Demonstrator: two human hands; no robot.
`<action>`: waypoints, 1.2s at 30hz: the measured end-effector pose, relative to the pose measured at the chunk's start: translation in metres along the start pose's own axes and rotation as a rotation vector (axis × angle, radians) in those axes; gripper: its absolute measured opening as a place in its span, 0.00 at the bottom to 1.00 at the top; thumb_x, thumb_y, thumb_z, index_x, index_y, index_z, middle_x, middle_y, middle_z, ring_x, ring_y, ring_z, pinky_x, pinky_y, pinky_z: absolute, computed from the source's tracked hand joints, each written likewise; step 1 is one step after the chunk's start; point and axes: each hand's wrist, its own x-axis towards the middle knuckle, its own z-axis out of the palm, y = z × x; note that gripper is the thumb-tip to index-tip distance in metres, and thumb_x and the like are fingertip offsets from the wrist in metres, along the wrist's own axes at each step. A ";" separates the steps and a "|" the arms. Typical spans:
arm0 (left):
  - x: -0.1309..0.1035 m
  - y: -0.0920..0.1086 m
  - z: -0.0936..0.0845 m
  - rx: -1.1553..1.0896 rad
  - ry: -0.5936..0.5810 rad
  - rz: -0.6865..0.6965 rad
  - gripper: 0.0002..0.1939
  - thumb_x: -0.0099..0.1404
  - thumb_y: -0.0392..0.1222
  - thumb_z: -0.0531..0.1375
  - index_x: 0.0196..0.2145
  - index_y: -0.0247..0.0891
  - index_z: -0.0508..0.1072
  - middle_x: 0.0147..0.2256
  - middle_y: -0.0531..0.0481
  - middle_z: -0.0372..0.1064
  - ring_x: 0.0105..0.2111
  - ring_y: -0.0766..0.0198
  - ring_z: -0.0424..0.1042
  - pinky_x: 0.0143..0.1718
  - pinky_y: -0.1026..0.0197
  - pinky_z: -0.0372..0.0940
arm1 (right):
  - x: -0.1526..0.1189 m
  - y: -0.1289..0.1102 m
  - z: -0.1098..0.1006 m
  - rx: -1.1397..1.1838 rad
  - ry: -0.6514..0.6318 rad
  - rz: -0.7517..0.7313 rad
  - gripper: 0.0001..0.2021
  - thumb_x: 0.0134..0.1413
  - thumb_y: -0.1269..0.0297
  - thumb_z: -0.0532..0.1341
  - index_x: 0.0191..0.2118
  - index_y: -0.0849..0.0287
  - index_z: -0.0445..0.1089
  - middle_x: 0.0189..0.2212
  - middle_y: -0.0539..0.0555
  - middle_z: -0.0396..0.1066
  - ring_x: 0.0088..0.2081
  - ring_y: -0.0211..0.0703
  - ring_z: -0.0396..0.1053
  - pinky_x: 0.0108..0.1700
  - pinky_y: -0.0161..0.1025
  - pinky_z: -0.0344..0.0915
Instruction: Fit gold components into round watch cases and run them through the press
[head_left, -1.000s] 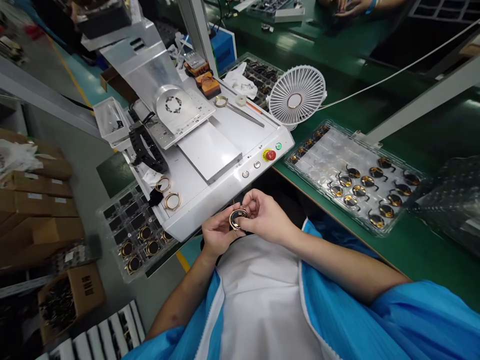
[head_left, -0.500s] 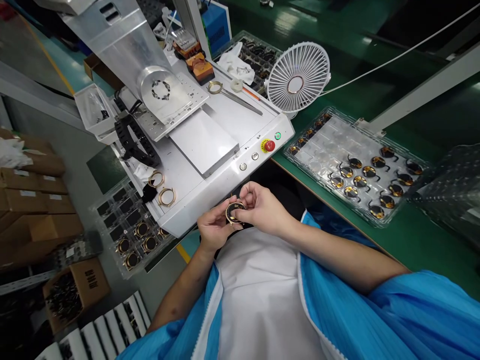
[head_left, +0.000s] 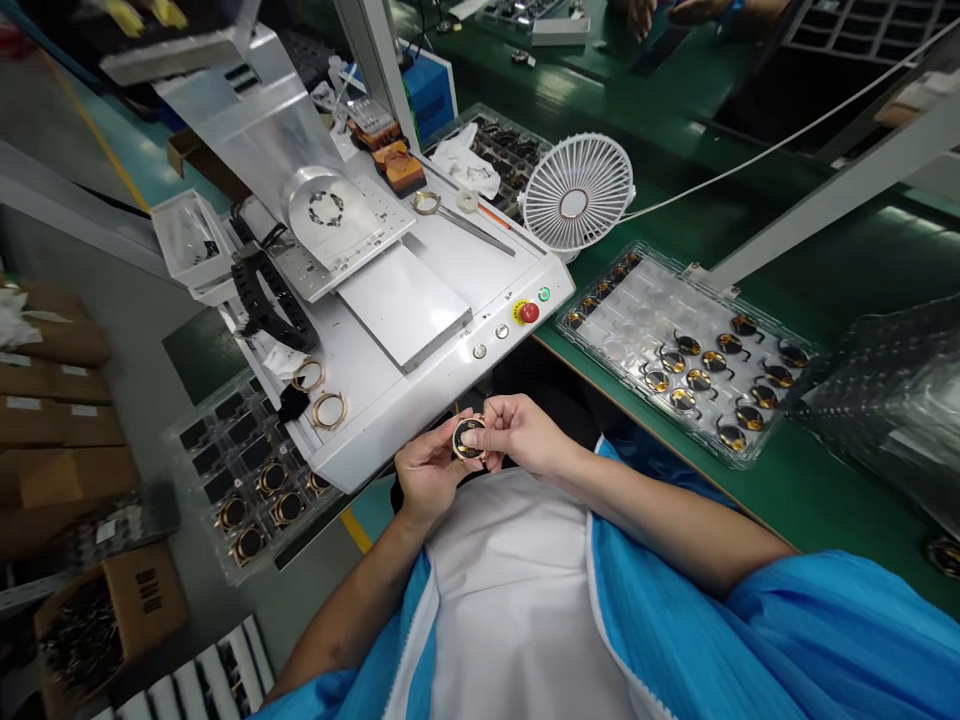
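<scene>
Close to my body, in front of the white machine, I hold a round watch case (head_left: 467, 440) with a gold rim and a black inside. My left hand (head_left: 429, 468) grips its left edge between thumb and fingers. My right hand (head_left: 523, 436) holds the other side, its thumb pressed on the black face and its fingers curled behind. Part of the case is hidden under that thumb. Two gold watch rings, one of them a front ring (head_left: 328, 410), lie on the machine's left corner.
The white machine base (head_left: 375, 425) has a red stop button (head_left: 529, 313). A clear tray (head_left: 739, 455) of round black-and-gold parts lies right, near a white fan (head_left: 576, 192). Another tray (head_left: 238, 572) with watch cases sits left. A co-worker's hands (head_left: 694, 12) show at the top.
My view has shifted slightly, and the co-worker's hands have come into sight. The watch case stays in both my hands; my right thumb has moved further over its face.
</scene>
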 end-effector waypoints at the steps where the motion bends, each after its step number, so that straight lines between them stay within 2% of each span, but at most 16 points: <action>1: 0.001 0.000 0.000 -0.016 -0.001 0.008 0.25 0.53 0.37 0.78 0.48 0.49 0.83 0.48 0.46 0.82 0.47 0.54 0.83 0.49 0.56 0.79 | 0.002 -0.002 0.000 -0.024 -0.007 -0.005 0.30 0.29 0.47 0.81 0.22 0.58 0.62 0.15 0.49 0.72 0.16 0.35 0.69 0.18 0.30 0.68; 3: 0.002 0.002 -0.002 -0.037 0.025 0.006 0.23 0.56 0.39 0.76 0.49 0.49 0.82 0.49 0.46 0.82 0.48 0.56 0.83 0.49 0.58 0.78 | 0.009 -0.010 -0.002 -0.112 -0.039 0.007 0.29 0.28 0.48 0.82 0.25 0.60 0.66 0.17 0.50 0.73 0.18 0.37 0.71 0.19 0.30 0.69; 5: 0.004 0.004 -0.004 -0.052 0.066 -0.028 0.22 0.58 0.43 0.75 0.50 0.46 0.80 0.49 0.45 0.82 0.47 0.55 0.82 0.50 0.56 0.78 | 0.022 -0.025 -0.008 -0.201 -0.019 0.006 0.29 0.28 0.50 0.83 0.30 0.61 0.69 0.19 0.52 0.75 0.19 0.39 0.72 0.17 0.30 0.69; 7: 0.005 0.009 -0.006 -0.073 0.077 -0.107 0.21 0.61 0.48 0.73 0.50 0.43 0.78 0.48 0.43 0.80 0.47 0.53 0.82 0.51 0.51 0.77 | 0.039 -0.045 -0.015 -0.228 0.108 -0.063 0.28 0.34 0.52 0.82 0.35 0.60 0.69 0.19 0.51 0.75 0.17 0.38 0.70 0.14 0.29 0.64; 9: 0.007 0.015 -0.009 -0.075 0.060 -0.170 0.20 0.63 0.49 0.72 0.49 0.43 0.76 0.48 0.44 0.78 0.47 0.50 0.82 0.50 0.47 0.77 | 0.057 -0.065 -0.022 -0.209 0.270 -0.158 0.24 0.44 0.53 0.79 0.35 0.58 0.66 0.17 0.48 0.72 0.14 0.35 0.65 0.12 0.29 0.59; 12: 0.011 0.022 -0.012 -0.028 0.048 -0.138 0.23 0.60 0.43 0.74 0.51 0.44 0.74 0.47 0.47 0.75 0.45 0.55 0.82 0.46 0.53 0.78 | 0.078 -0.086 -0.028 -0.215 0.388 -0.215 0.16 0.58 0.59 0.73 0.33 0.57 0.64 0.14 0.46 0.68 0.12 0.33 0.61 0.12 0.29 0.55; 14: 0.013 0.024 -0.013 0.022 0.070 -0.073 0.29 0.56 0.40 0.76 0.53 0.45 0.73 0.46 0.48 0.75 0.41 0.60 0.82 0.43 0.58 0.78 | 0.085 -0.091 -0.029 -0.234 0.395 -0.233 0.15 0.61 0.62 0.70 0.30 0.57 0.63 0.14 0.46 0.67 0.11 0.32 0.59 0.12 0.29 0.55; 16: 0.014 0.024 -0.014 0.082 0.099 -0.033 0.34 0.53 0.40 0.77 0.55 0.43 0.72 0.45 0.46 0.77 0.38 0.63 0.81 0.41 0.61 0.77 | 0.087 -0.092 -0.028 -0.252 0.388 -0.260 0.17 0.60 0.62 0.71 0.27 0.57 0.62 0.13 0.46 0.66 0.11 0.31 0.57 0.13 0.30 0.54; 20: 0.016 0.023 -0.012 0.200 0.109 0.012 0.38 0.51 0.38 0.78 0.57 0.40 0.70 0.45 0.41 0.80 0.39 0.61 0.81 0.38 0.62 0.76 | 0.086 -0.089 -0.027 -0.303 0.399 -0.312 0.19 0.57 0.60 0.72 0.25 0.56 0.62 0.14 0.45 0.65 0.11 0.31 0.56 0.13 0.30 0.54; 24: 0.018 0.024 -0.007 0.276 0.081 0.116 0.38 0.53 0.35 0.77 0.59 0.40 0.69 0.47 0.40 0.81 0.43 0.58 0.82 0.43 0.60 0.77 | 0.083 -0.090 -0.026 -0.364 0.420 -0.347 0.17 0.58 0.61 0.70 0.25 0.56 0.63 0.14 0.45 0.66 0.12 0.31 0.56 0.15 0.31 0.55; 27: 0.018 0.025 -0.004 0.351 0.072 0.182 0.39 0.55 0.34 0.75 0.62 0.41 0.67 0.50 0.39 0.80 0.47 0.56 0.82 0.49 0.57 0.77 | 0.065 -0.087 -0.020 -0.401 0.354 -0.416 0.16 0.56 0.58 0.70 0.26 0.56 0.64 0.14 0.45 0.66 0.13 0.31 0.57 0.17 0.31 0.55; 29: 0.017 0.024 -0.003 0.414 0.076 0.198 0.41 0.57 0.34 0.74 0.65 0.41 0.65 0.53 0.37 0.79 0.49 0.55 0.81 0.51 0.55 0.76 | 0.046 -0.079 -0.014 -0.432 0.195 -0.373 0.18 0.52 0.53 0.72 0.27 0.57 0.66 0.14 0.45 0.66 0.14 0.32 0.59 0.17 0.31 0.55; 32: 0.015 0.023 -0.003 0.463 0.073 0.197 0.42 0.59 0.36 0.74 0.67 0.41 0.62 0.54 0.36 0.78 0.50 0.54 0.81 0.51 0.54 0.77 | 0.020 -0.060 -0.005 -0.478 -0.061 -0.212 0.18 0.49 0.49 0.72 0.28 0.57 0.69 0.15 0.46 0.68 0.14 0.34 0.60 0.17 0.31 0.56; 34: 0.013 0.022 -0.003 0.471 0.068 0.192 0.42 0.59 0.36 0.74 0.67 0.41 0.63 0.54 0.37 0.78 0.50 0.54 0.81 0.51 0.54 0.77 | 0.011 -0.047 -0.002 -0.503 -0.097 -0.178 0.16 0.50 0.51 0.71 0.29 0.58 0.70 0.16 0.47 0.69 0.14 0.34 0.61 0.18 0.31 0.58; 36: 0.013 0.022 -0.002 0.478 0.070 0.194 0.42 0.59 0.37 0.74 0.67 0.40 0.63 0.54 0.37 0.78 0.50 0.54 0.81 0.51 0.54 0.77 | 0.009 -0.038 0.000 -0.524 -0.053 -0.204 0.14 0.51 0.54 0.70 0.29 0.58 0.70 0.17 0.47 0.70 0.15 0.33 0.62 0.18 0.31 0.58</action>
